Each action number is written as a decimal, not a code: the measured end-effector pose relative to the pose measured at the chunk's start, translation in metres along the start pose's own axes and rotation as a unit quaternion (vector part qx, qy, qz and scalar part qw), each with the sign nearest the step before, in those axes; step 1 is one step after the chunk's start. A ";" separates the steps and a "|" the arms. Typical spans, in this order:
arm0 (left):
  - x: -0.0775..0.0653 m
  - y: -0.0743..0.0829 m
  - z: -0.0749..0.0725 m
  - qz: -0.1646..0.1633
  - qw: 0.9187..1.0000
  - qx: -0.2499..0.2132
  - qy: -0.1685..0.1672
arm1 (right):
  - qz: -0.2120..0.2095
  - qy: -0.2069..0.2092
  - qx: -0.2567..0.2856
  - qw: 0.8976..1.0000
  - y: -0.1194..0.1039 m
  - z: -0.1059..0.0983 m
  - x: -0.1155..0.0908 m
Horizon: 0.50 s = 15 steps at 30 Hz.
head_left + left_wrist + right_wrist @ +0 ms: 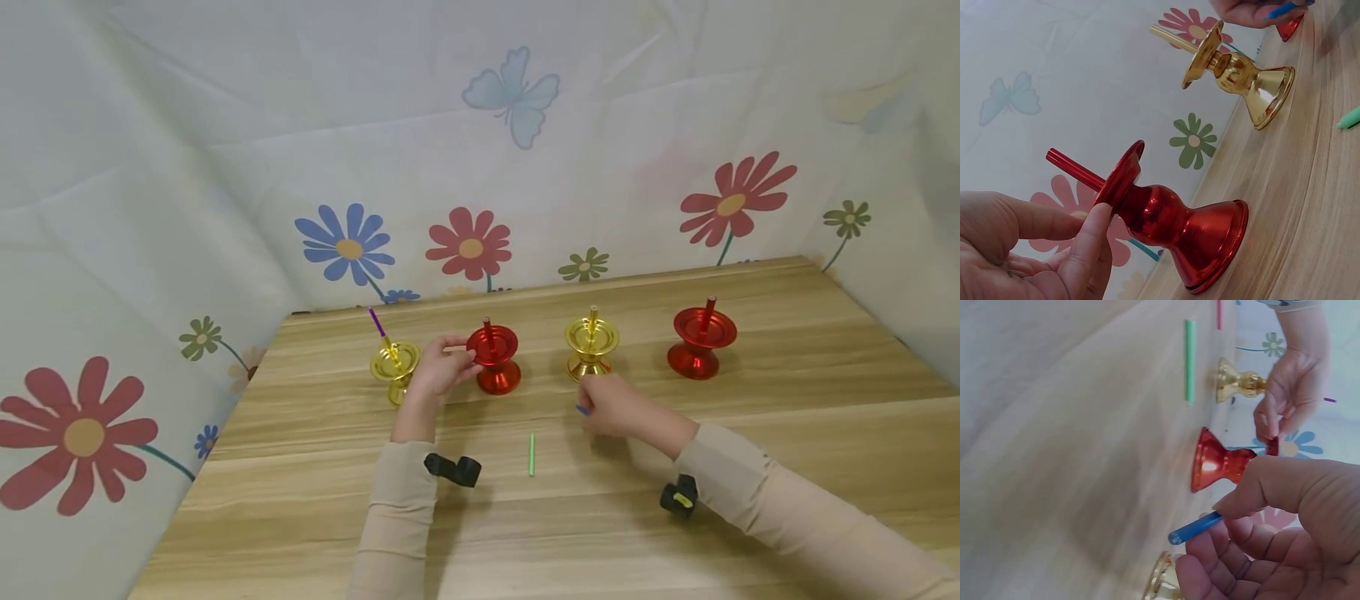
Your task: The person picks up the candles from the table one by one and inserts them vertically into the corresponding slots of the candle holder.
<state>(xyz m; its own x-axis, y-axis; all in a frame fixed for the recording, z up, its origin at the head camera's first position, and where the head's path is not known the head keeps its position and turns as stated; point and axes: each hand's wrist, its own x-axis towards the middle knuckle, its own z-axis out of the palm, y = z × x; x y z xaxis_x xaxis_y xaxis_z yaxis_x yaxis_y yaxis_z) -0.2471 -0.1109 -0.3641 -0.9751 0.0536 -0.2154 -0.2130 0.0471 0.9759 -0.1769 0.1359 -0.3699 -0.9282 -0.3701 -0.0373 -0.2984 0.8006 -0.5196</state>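
Four candle holders stand in a row. At the second from left, a red candle holder, my left hand pinches the dish rim between thumb and fingers. That holder's base is on the table and its upright tube has nothing in it. In my right hand, a slim blue candle is held between thumb and fingertips, one end sticking out. This hand hovers in front of a gold candle holder. A green candle lies on the table between the hands.
At the far left, a purple candle stands in another gold candle holder. To the right is a second red candle holder. The right wrist view also shows a pink stick. A flowered cloth hangs behind the wooden table.
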 end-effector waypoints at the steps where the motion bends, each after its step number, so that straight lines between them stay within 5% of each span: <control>1: 0.000 0.000 0.000 -0.001 1.000 0.000 0.000 | -0.006 0.007 0.000 1.000 -0.001 -0.001 0.000; 15: -0.001 0.000 0.000 -0.004 1.000 0.006 0.000 | -0.041 0.044 0.062 0.996 -0.017 -0.021 0.004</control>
<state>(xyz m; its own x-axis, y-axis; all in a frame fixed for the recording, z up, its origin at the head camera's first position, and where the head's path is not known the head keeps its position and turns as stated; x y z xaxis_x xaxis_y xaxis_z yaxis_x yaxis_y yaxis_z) -0.2465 -0.1113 -0.3637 -0.9733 0.0526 -0.2236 -0.2204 0.0601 0.9736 -0.1801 0.1312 -0.3432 -0.9191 -0.3855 0.0814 -0.3497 0.7031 -0.6191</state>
